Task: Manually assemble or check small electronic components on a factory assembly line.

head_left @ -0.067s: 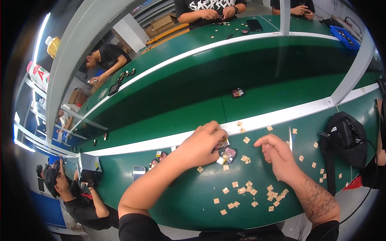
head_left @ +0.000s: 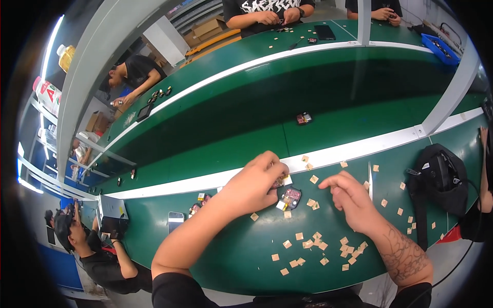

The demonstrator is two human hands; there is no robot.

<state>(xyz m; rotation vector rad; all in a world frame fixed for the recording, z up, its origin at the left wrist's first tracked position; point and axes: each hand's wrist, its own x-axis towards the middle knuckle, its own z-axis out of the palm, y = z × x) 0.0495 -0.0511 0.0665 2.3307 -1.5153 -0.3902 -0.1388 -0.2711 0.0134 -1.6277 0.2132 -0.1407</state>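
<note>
My left hand point(head_left: 257, 183) is closed around a small electronic device with a reddish circuit board point(head_left: 280, 182), mostly hidden beneath the fingers. Just right of it lies a second open device in a dark rounded case point(head_left: 291, 197), with a white-and-yellow part at its lower left. My right hand point(head_left: 350, 199) hovers over the table, index finger stretched toward the devices and the other fingers loosely curled. I see nothing in it. Small square tan pieces point(head_left: 314, 179) lie between the hands, and several more point(head_left: 350, 250) are scattered nearer to me.
Beyond the left forearm lie more devices point(head_left: 195, 208) and a phone point(head_left: 176, 220). A black bag point(head_left: 439, 177) sits at right. A white ledge point(head_left: 354, 147) borders a green surface carrying another device point(head_left: 304, 118). A grey post point(head_left: 452, 97) rises at right. Several people work around the tables.
My right hand has shifted slightly left, toward the devices. The left hand has barely moved and keeps its hold.
</note>
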